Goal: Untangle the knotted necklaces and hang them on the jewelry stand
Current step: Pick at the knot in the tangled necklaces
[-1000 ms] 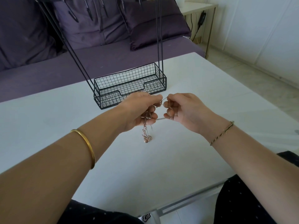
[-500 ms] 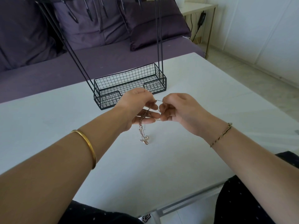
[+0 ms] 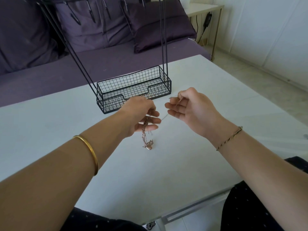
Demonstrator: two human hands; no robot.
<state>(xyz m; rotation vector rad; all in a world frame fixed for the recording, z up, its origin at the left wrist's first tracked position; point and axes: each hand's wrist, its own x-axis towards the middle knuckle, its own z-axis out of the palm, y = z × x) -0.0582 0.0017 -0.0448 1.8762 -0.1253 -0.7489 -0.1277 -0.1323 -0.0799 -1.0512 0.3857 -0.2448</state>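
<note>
1. The knotted necklaces are a rose-gold clump hanging from our left hand over the white table. The pendant is lowest, and we cannot tell whether it touches the tabletop.
2. One thin silver chain runs out of the clump and across to our right hand.
3. Our left hand pinches the clump between thumb and fingers. Our right hand pinches the silver chain at thumb and forefinger, its other fingers loosely spread. The hands are apart, with a clear gap between them.
4. The jewelry stand sits just behind the hands, and we see no necklace on it.
5. Risk: if the silver chain still threads through the clump, pulling wider could cinch the knot tighter or snap a fine link. A loose left pinch could let the clump slip onto the table.
6. Half a second ago our hands were almost touching, with the fingers curled in. Now the right hand has drawn away to the right, the silver chain is pulled out longer, and both hands' fingers are more spread. The pendant is in about the same place.
</note>
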